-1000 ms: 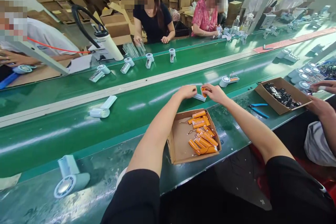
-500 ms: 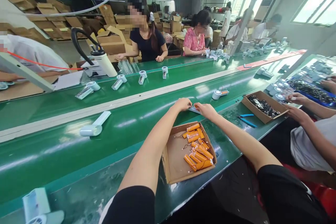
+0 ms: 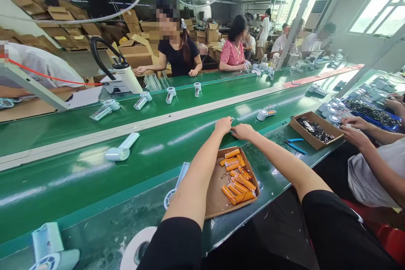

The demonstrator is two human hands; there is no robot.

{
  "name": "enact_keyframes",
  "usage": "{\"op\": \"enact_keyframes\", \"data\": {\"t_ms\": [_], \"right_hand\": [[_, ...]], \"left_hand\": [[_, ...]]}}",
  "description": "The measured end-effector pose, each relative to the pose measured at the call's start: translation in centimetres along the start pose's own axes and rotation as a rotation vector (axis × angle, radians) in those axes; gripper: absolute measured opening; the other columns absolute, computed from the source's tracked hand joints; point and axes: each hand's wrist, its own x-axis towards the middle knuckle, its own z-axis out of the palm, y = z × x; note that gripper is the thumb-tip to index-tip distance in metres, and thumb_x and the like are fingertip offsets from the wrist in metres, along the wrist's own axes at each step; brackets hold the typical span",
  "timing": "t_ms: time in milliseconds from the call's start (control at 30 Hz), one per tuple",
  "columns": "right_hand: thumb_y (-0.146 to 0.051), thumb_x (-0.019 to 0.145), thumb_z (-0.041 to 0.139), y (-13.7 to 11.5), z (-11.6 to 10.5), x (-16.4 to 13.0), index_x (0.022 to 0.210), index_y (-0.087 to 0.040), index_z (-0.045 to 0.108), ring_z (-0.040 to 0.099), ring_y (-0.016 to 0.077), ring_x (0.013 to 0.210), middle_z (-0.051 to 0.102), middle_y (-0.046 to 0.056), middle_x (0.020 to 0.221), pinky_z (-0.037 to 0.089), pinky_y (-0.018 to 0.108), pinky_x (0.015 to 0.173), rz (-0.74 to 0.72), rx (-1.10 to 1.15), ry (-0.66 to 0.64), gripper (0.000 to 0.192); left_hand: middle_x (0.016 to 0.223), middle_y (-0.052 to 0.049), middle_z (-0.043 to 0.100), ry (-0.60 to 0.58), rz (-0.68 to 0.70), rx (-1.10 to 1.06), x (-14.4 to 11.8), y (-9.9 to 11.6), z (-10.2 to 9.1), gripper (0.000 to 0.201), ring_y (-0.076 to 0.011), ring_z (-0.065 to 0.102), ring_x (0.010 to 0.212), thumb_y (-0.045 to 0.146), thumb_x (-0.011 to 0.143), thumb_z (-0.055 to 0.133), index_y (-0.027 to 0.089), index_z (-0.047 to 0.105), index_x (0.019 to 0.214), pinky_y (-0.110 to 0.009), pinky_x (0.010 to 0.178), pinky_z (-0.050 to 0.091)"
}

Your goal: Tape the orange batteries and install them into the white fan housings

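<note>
My left hand (image 3: 224, 125) and my right hand (image 3: 243, 131) are close together over the near edge of the green conveyor belt (image 3: 158, 152). Both have fingers closed in a pinch. What lies between them is mostly hidden; only a tiny pale tip shows above the left fingers. Below my wrists, a cardboard tray (image 3: 212, 202) holds several orange wired battery cells (image 3: 238, 177), partly behind my left forearm. Beyond my right hand, a light-blue handheld fan body (image 3: 262, 114) with an orange cell in its handle rests on the belt.
Another fan body (image 3: 118, 154) lies on the belt at left, one (image 3: 49, 247) at the near left corner. A white roll (image 3: 134, 247) sits by my left sleeve. Blue-handled pliers (image 3: 295, 145) and a box of dark parts (image 3: 316, 128) stand right, near a co-worker's hands (image 3: 354, 128).
My hands have drawn closer together, and the pale-blue part and orange bit seen at my fingers are now covered. The view has shifted slightly, showing the white roll and another fan body beside my left arm.
</note>
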Motion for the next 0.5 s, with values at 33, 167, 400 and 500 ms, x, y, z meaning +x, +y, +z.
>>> {"op": "enact_keyframes", "data": {"t_ms": [33,167,400,500], "right_hand": [[-0.046,0.113,0.060,0.3,-0.3,0.4,0.147,-0.023,0.068,0.075,0.0293,0.122,0.076,0.014,0.136,0.061,0.051,0.106,-0.010,-0.001,-0.009,0.043],[-0.048,0.109,0.070,2.2,-1.2,1.3,0.135,-0.018,0.074,0.074,0.0265,0.125,0.076,0.011,0.136,0.059,0.053,0.113,-0.040,0.018,0.026,0.040],[-0.018,0.107,0.058,4.5,0.6,-1.6,0.142,-0.019,0.077,0.065,0.0313,0.146,0.067,0.017,0.157,0.051,0.048,0.126,-0.046,0.177,0.303,0.040],[-0.020,0.106,0.059,3.9,2.1,-4.9,0.131,-0.014,0.082,0.066,0.0319,0.145,0.071,0.018,0.151,0.050,0.050,0.128,-0.062,0.289,0.412,0.034]], "left_hand": [[0.134,-0.012,0.074,0.005,0.016,-0.012,-0.2,0.4,-0.4,0.039,-0.0263,0.073,0.119,0.046,0.110,0.066,0.017,0.069,0.136,-0.050,0.107,0.060],[0.150,-0.018,0.070,0.068,0.152,-0.048,-4.0,1.1,-2.7,0.044,-0.0280,0.067,0.139,0.023,0.106,0.061,0.015,0.063,0.149,-0.046,0.121,0.052],[0.126,-0.007,0.083,0.339,0.451,0.026,-29.3,-11.4,-2.3,0.034,-0.0231,0.078,0.114,0.033,0.111,0.052,0.027,0.079,0.130,-0.037,0.102,0.064],[0.115,-0.003,0.086,0.475,0.357,0.222,-41.8,-18.6,1.2,0.030,-0.0256,0.081,0.106,0.043,0.108,0.058,0.031,0.084,0.115,-0.038,0.096,0.067]]}}
